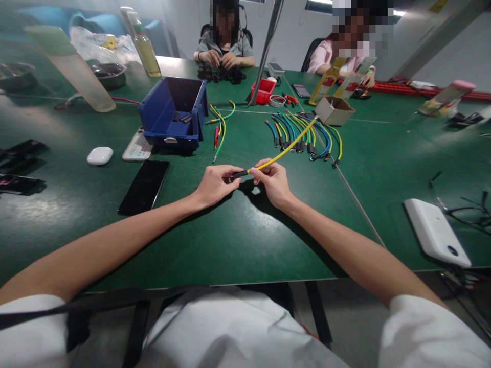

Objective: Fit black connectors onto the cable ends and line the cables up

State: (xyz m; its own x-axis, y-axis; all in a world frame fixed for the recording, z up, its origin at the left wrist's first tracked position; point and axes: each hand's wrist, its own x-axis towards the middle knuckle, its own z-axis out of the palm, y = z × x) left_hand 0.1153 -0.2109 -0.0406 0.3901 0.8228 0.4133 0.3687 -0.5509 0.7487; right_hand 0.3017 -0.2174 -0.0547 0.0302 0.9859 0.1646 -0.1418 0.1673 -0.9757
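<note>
Both my hands hold one yellow cable (288,148) just above the green table. My left hand (217,185) pinches the black sleeve (240,174) at its near end. Right beside it, my right hand (273,183) grips the yellow part between thumb and fingers. From there the cable curves up to the right, and its far end shows a metal tip. Beyond my hands lies a row of yellow, green and blue cables (297,134) with black sleeves at their near ends. A few loose cables (221,128) lie to the left, beside a blue bin (171,138) holding small black pieces.
A black phone (144,187), a second phone (138,145) and a white case (99,156) lie left. A small cardboard box (334,113) and a red container (263,92) stand farther back. A white power bank (436,231) sits right. Two people sit across the green table (215,245).
</note>
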